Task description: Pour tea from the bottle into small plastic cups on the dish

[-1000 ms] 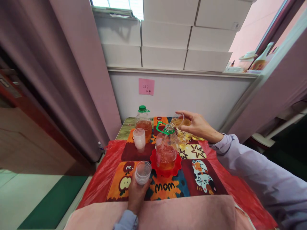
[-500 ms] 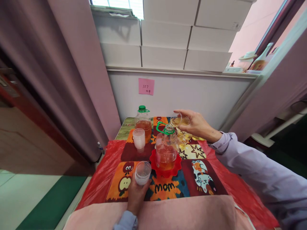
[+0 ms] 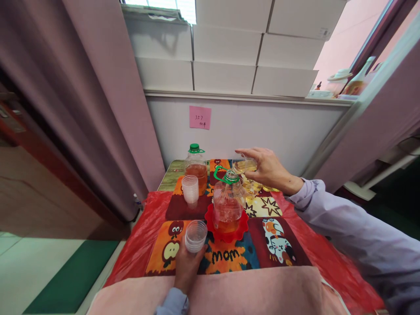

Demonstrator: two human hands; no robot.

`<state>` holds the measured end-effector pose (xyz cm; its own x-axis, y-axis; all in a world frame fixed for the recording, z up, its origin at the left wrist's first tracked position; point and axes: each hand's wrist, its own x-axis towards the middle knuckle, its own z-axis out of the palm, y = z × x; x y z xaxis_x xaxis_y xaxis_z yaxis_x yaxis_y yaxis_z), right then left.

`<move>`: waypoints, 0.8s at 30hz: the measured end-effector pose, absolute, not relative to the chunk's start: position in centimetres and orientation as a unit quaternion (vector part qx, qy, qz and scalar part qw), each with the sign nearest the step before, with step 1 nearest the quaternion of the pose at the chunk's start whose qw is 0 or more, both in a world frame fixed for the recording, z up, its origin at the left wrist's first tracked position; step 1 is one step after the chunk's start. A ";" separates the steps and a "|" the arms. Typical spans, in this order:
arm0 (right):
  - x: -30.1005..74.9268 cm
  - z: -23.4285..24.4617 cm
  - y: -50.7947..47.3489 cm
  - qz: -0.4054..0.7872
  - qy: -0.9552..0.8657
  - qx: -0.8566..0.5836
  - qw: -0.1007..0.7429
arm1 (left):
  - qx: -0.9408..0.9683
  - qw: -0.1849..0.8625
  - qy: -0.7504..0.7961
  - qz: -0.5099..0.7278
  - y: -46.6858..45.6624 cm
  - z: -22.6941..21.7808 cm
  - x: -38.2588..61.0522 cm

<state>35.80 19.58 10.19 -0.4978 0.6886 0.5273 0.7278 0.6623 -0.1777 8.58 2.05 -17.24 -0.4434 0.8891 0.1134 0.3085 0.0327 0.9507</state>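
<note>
My right hand (image 3: 267,169) holds a clear plastic cup (image 3: 244,166) of pale amber liquid, tilted on its side with its rim at the open mouth of a clear jug (image 3: 228,203). That jug has a green collar and handle, some amber liquid at the bottom, and stands in a red scalloped dish (image 3: 243,227). Lower left, my left hand (image 3: 187,264) is wrapped round a short stack of clear plastic cups (image 3: 196,236), upright on the mat. Behind it stands a taller cup stack (image 3: 190,190).
A second jug (image 3: 196,170), green cap on, holds amber liquid at the back left. Several cups of amber liquid (image 3: 252,188) stand behind my right hand. Red plastic sheeting (image 3: 131,245) and a colourful patterned mat (image 3: 226,258) cover the table. A pale wall (image 3: 262,127) rises behind.
The cup in my right hand has tipped further over toward the jug's mouth. My left hand and its cup stack have stayed in place.
</note>
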 end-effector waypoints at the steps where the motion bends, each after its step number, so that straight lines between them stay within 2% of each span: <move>1: 35.8 10.2 19.5 -0.040 -0.866 -0.409 0.287 | 0.452 0.271 0.664 0.531 2.1 -17.2 8.6; 14: 35.3 10.4 19.2 -0.113 -0.881 -0.377 0.263 | 0.454 0.266 0.669 0.526 2.2 -18.2 8.4; 24: 34.6 11.3 19.1 -0.198 -0.908 -0.289 0.228 | 0.451 0.275 0.668 0.524 2.2 -18.0 8.4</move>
<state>34.58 19.11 11.25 -0.7287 0.4351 0.5289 0.6158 0.7542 0.2280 8.40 2.22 -18.02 -0.4415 0.8911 0.1053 0.3148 0.0440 0.9481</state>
